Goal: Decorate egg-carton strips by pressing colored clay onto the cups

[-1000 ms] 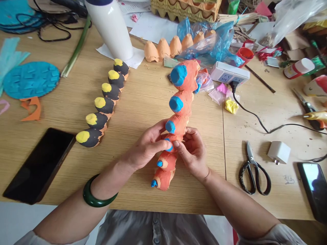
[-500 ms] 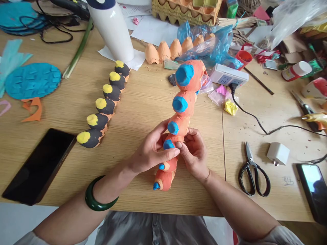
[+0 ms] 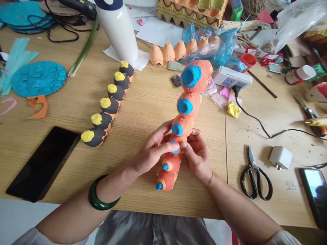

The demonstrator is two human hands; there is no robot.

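Observation:
An orange egg-carton strip with blue clay tips [image 3: 185, 112] stands tilted on the wooden table [image 3: 143, 102], near end resting on the wood. My left hand [image 3: 153, 151] grips its middle from the left, thumb pressed on a blue tip. From the right, my right hand [image 3: 196, 153] closes its fingers round the same section, thumb meeting the left thumb. A black carton strip with yellow tips [image 3: 109, 103] lies to the left, untouched.
A dark phone [image 3: 43, 163] lies at the front left. Black scissors [image 3: 255, 177], a white charger [image 3: 280, 157] and a second phone [image 3: 315, 192] lie on the right. Behind are a power strip [image 3: 232, 78], a white bottle [image 3: 119, 30], a plain carton strip [image 3: 176, 51] and blue bags.
Both hands stay on the orange strip. My left thumb has moved back over the blue tip it had uncovered half a second ago. The view has shifted slightly.

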